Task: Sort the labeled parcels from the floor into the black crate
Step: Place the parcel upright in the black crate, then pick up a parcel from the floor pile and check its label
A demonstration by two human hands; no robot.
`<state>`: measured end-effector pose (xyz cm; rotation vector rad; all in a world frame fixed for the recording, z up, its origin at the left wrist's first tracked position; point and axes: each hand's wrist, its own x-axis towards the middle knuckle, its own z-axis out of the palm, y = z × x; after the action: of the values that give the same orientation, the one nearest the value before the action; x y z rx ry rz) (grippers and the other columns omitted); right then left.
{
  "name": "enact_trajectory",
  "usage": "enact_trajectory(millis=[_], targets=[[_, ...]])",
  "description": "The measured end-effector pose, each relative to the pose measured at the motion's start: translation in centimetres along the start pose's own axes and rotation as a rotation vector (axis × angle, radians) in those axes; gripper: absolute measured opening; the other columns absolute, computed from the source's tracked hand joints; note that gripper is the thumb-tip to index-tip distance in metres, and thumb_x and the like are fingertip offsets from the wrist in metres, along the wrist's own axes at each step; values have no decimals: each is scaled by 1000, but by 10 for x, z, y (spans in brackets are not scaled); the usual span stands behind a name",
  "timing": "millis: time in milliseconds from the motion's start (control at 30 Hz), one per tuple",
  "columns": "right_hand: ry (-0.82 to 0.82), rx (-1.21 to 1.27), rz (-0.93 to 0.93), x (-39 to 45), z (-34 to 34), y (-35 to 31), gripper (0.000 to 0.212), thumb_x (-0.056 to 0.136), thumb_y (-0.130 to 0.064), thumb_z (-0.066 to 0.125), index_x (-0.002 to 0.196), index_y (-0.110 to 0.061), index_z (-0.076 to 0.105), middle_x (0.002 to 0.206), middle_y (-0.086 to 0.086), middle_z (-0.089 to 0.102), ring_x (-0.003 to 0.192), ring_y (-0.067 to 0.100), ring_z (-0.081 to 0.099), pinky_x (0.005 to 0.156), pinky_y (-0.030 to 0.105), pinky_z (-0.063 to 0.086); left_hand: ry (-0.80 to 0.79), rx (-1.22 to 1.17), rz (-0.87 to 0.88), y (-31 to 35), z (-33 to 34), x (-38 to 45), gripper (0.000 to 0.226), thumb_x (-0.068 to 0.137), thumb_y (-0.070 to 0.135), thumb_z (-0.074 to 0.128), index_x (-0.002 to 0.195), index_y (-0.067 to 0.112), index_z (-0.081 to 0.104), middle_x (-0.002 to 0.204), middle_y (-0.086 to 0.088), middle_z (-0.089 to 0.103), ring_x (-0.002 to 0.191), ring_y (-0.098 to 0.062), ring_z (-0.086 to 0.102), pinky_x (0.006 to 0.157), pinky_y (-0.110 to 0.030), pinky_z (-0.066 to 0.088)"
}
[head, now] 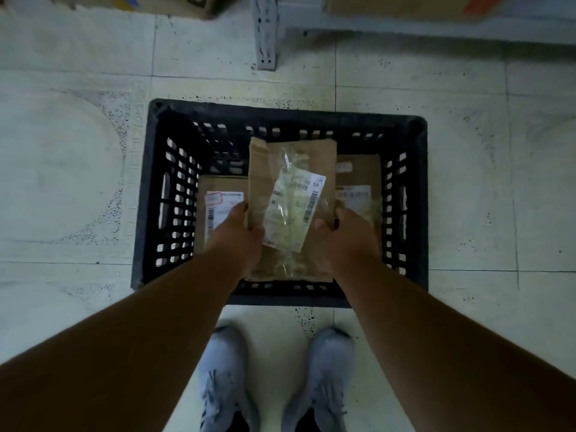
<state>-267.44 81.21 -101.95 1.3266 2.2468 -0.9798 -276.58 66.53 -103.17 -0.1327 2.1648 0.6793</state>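
A black slatted crate [149,194] stands on the tiled floor right in front of my feet. I hold a flat brown cardboard parcel [321,163] with a crinkled white shipping label over the crate's opening. My left hand [240,232] grips its left edge and my right hand [346,235] grips its right edge. Two more labeled brown parcels lie on the crate's bottom: one on the left [221,194], one on the right [358,179], both partly hidden by the held parcel and my hands.
A grey metal shelf post [265,32] rises beyond the crate, with cardboard boxes [187,4] at the top edge. My grey shoes [224,378] stand just behind the crate's near rim. Pale floor tiles surround the crate.
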Motion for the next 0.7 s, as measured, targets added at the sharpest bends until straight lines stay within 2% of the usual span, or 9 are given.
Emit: enact_trajectory(millis=[33, 100, 200, 333, 400, 467, 533, 633, 700], targets=[[-28, -22, 2, 4, 7, 6, 13, 99, -33, 51, 94, -22, 56, 85, -6, 56, 82, 15, 56, 64, 27, 42, 1, 23, -3, -5, 6, 6, 52, 98, 28, 50, 147, 39, 36, 125, -11, 61, 103, -35, 63, 88, -51, 56], [-75, -61, -1, 12, 15, 14, 15, 100, -29, 50, 88, -22, 54, 80, -6, 55, 75, 13, 54, 59, 25, 40, -3, 99, -7, -13, 15, 16, 50, 98, 28, 49, 145, 37, 37, 125, -12, 62, 102, -34, 62, 90, -51, 54], [-48, -50, -14, 20, 18, 21, 18, 100, -27, 49, 89, -19, 59, 84, 1, 60, 78, 18, 59, 66, 31, 48, -6, 160, -8, -16, 22, 23, 52, 97, 36, 47, 147, 41, 33, 125, -9, 64, 103, -35, 61, 89, -50, 55], [-43, -98, -18, 21, 9, 24, 26, 99, -31, 52, 75, -23, 52, 74, -6, 54, 75, 16, 58, 53, 25, 33, -57, 134, -21, -13, 17, 21, 53, 98, 35, 50, 149, 41, 34, 132, -7, 63, 109, -31, 60, 93, -46, 54], [-109, -138, 28, 18, -1, 20, 17, 98, -29, 55, 83, -23, 54, 84, -5, 59, 85, 17, 59, 61, 24, 37, -136, 186, -41, -4, 10, 15, 60, 98, 31, 56, 152, 36, 30, 139, -12, 57, 115, -32, 58, 99, -47, 50], [-121, -141, 52, 10, -18, 7, 7, 96, -25, 59, 100, -22, 55, 105, 2, 63, 94, 21, 59, 74, 27, 45, -159, 250, -79, 13, -2, 3, 78, 95, 28, 62, 157, 28, 16, 147, -18, 47, 122, -36, 54, 101, -46, 48], [-97, -94, 21, -6, -44, -13, 24, 93, -26, 61, 115, -21, 54, 116, 6, 62, 99, 25, 60, 83, 35, 54, -65, 296, -42, 41, -20, -22, 79, 95, 30, 60, 158, 25, 11, 151, -18, 40, 123, -37, 54, 92, -41, 51], [-3, 27, -142, -52, -100, -59, 56, 90, -27, 68, 141, -23, 45, 137, 6, 52, 119, 24, 57, 98, 41, 52, 93, 250, 266, 96, -58, -89, 66, 93, 26, 58, 152, 32, 27, 146, -8, 45, 115, -27, 59, 88, -41, 54], [130, 119, -261, -93, -153, -95, 64, 90, -26, 70, 147, -24, 40, 143, 4, 46, 127, 21, 50, 106, 36, 45, 186, 183, 456, 141, -92, -147, 61, 93, 20, 57, 147, 32, 34, 141, -1, 50, 116, -18, 58, 92, -40, 53]])
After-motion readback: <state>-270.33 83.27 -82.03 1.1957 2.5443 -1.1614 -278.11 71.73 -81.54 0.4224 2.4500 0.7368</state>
